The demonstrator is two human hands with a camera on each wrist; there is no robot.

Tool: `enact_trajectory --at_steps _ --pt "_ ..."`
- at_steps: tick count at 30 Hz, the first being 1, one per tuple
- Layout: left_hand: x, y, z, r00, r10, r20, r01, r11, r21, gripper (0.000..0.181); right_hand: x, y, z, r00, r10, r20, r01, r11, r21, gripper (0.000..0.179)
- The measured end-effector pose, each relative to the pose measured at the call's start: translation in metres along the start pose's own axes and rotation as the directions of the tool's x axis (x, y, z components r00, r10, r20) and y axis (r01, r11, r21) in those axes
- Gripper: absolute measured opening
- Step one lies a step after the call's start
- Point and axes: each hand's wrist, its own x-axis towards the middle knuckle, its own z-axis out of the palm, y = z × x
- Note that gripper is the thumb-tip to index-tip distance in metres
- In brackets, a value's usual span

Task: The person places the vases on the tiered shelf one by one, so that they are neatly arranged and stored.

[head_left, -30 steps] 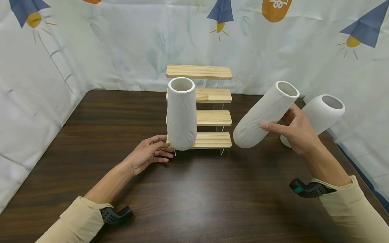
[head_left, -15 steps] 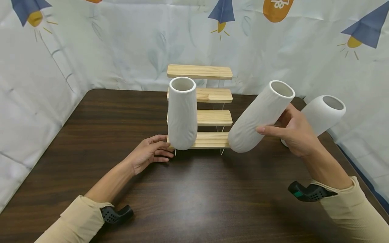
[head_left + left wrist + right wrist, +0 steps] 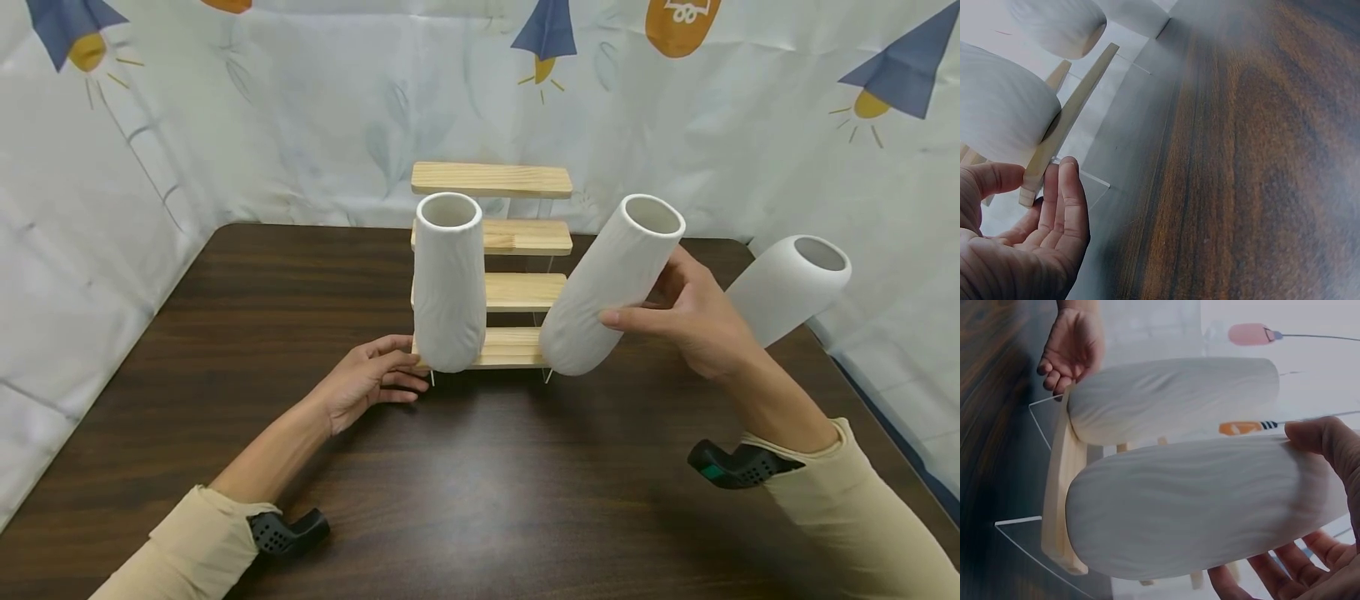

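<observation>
A tiered wooden display stand (image 3: 517,346) has pale planks on thin clear legs. On the left part of its lowest plank a tall white ceramic vase (image 3: 450,283) stands upright. My left hand (image 3: 372,375) pinches that plank's left end, thumb above and fingers below, as the left wrist view shows. Around a second white vase (image 3: 611,279) my right hand (image 3: 693,321) curls its thumb and fingers. This vase leans to the right, its bottom at the right end of the lowest plank. From these views I cannot tell whether it bears on the wood.
A third white vase (image 3: 791,287), rounder at the shoulder, appears behind my right hand, which hides its lower part. The dark wooden table (image 3: 480,483) lies under everything. A printed white curtain (image 3: 315,117) hangs behind and along the sides.
My right hand has moved left with the tilted vase, bringing it from beside the stand to the lowest plank's right end, slightly more upright. My left hand stays put.
</observation>
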Motion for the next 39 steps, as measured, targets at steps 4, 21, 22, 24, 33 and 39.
enact_trajectory --at_steps 4,21,22,24,33,39 --pt "0.000 -0.001 0.000 1.000 0.000 0.002 0.000 1.000 -0.004 0.054 0.005 0.001 0.005 1.000 0.006 0.010 -0.006 1.000 -0.021 0.068" --pt "0.000 -0.001 0.000 1.000 0.000 0.003 0.000 1.000 -0.008 0.054 0.019 0.000 0.025 0.997 0.031 0.064 -0.027 0.997 -0.074 0.071" --pt "0.000 -0.001 0.000 1.000 0.000 0.002 0.000 1.000 -0.009 0.054 0.020 0.001 0.026 0.997 0.028 0.066 -0.024 0.997 -0.069 0.071" --pt "0.001 -0.001 0.000 1.000 0.000 0.002 0.000 1.000 -0.009 0.053 0.021 0.002 0.027 0.997 0.023 0.069 -0.019 0.998 -0.067 0.071" --pt "0.001 -0.001 0.000 1.000 0.004 0.004 -0.004 1.000 -0.011 0.052 0.026 0.005 0.029 0.997 0.018 0.079 -0.014 0.998 -0.057 0.074" --pt "0.001 -0.001 0.000 1.000 0.004 0.006 -0.004 1.000 -0.013 0.052 0.028 0.007 0.031 0.997 0.024 0.079 -0.020 0.998 -0.058 0.074"
